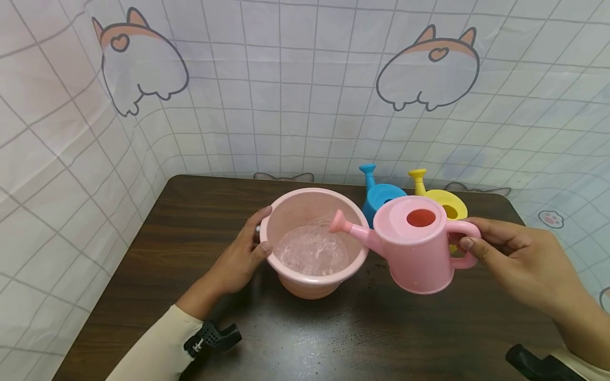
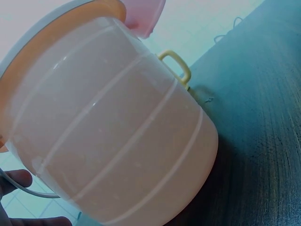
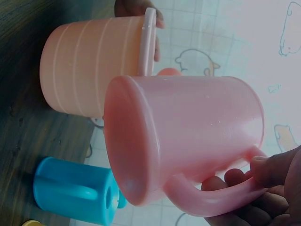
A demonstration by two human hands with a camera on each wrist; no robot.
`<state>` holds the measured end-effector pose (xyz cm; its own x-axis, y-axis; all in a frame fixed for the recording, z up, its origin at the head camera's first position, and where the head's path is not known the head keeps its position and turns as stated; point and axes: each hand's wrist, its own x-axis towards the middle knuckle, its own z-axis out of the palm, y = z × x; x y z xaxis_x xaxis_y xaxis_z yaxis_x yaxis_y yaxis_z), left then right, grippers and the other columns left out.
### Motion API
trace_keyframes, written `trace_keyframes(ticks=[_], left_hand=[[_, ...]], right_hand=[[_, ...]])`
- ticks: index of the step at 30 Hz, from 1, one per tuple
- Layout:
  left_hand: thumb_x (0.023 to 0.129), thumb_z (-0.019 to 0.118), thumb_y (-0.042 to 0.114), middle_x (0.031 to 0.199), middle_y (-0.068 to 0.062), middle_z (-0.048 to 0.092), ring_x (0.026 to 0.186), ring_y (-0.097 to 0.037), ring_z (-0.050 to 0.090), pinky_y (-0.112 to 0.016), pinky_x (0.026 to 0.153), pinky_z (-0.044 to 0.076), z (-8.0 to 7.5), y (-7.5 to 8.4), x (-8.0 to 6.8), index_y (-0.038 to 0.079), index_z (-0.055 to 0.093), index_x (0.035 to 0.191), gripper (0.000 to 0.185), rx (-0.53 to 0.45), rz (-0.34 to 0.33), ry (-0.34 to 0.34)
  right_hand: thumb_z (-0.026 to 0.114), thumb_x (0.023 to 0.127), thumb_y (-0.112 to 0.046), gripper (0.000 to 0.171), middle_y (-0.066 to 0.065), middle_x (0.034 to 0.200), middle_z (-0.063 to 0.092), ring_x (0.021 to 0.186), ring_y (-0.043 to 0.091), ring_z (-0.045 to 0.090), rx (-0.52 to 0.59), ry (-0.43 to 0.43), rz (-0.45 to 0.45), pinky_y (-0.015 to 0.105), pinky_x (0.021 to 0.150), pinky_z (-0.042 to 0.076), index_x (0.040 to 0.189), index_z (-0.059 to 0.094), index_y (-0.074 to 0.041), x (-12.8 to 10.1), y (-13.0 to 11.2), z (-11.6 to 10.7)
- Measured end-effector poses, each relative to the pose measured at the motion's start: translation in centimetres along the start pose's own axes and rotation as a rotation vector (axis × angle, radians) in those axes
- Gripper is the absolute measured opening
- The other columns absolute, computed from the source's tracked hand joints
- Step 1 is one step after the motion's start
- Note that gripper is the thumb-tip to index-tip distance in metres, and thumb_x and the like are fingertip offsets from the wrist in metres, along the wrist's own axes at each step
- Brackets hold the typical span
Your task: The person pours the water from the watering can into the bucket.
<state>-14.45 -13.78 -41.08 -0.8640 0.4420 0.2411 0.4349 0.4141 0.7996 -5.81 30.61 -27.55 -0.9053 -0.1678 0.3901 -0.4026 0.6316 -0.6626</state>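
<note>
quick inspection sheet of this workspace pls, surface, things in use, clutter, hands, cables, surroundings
surface: dark wooden table, wet spots near the bucket
job's things: pink bucket upright, water and bubbles inside; pink watering can held above the table, spout over the bucket's rim
clutter: blue watering can and yellow watering can standing behind the pink one
grippers: left hand grips the bucket's rim; right hand holds the pink can's handle
cables: nothing seen
surroundings: white grid-pattern curtain with cartoon animal prints behind and beside the table

The bucket (image 1: 313,241) stood mid-tabletop (image 1: 157,238); one watering can (image 1: 416,242) hung at its right, two more cans (image 1: 381,197) behind.
</note>
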Motion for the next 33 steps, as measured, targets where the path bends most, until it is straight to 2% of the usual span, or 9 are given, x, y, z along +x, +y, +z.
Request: trace_keyframes(ticks=[10,17,33], left_hand=[[0.102,0.042,0.066,0.137,-0.014,0.048,0.113,-0.026,0.062,-0.052,0.089,0.05,-0.4,0.1,-0.03,0.039,0.016,0.162,0.071,0.009,-0.026,-0.008],[0.102,0.043,0.065,0.14,-0.015,0.047,0.114,-0.028,0.062,-0.051,0.088,0.051,-0.31,-0.03,-0.07,0.037,0.017,0.162,0.071,0.003,-0.013,-0.007],[0.102,0.042,0.066,0.14,-0.014,0.047,0.115,-0.026,0.061,-0.053,0.09,0.049,-0.26,0.1,-0.04,0.041,0.015,0.161,0.07,0.017,-0.047,-0.012]], right_hand=[[0.073,0.09,0.009,0.029,-0.007,0.095,0.077,0.086,-0.002,0.07,-0.027,0.017,0.027,0.013,0.069,0.052,0.117,0.075,-0.001,0.12,0.22,0.02],[0.074,0.092,0.004,0.029,-0.009,0.095,0.077,0.086,-0.002,0.07,-0.053,0.01,0.041,0.013,0.069,0.051,0.119,0.075,-0.002,-0.16,0.3,0.0],[0.072,0.09,0.009,0.03,-0.007,0.093,0.077,0.086,-0.002,0.07,-0.032,0.028,0.013,0.012,0.068,0.051,0.118,0.075,-0.001,-0.13,0.4,0.07]])
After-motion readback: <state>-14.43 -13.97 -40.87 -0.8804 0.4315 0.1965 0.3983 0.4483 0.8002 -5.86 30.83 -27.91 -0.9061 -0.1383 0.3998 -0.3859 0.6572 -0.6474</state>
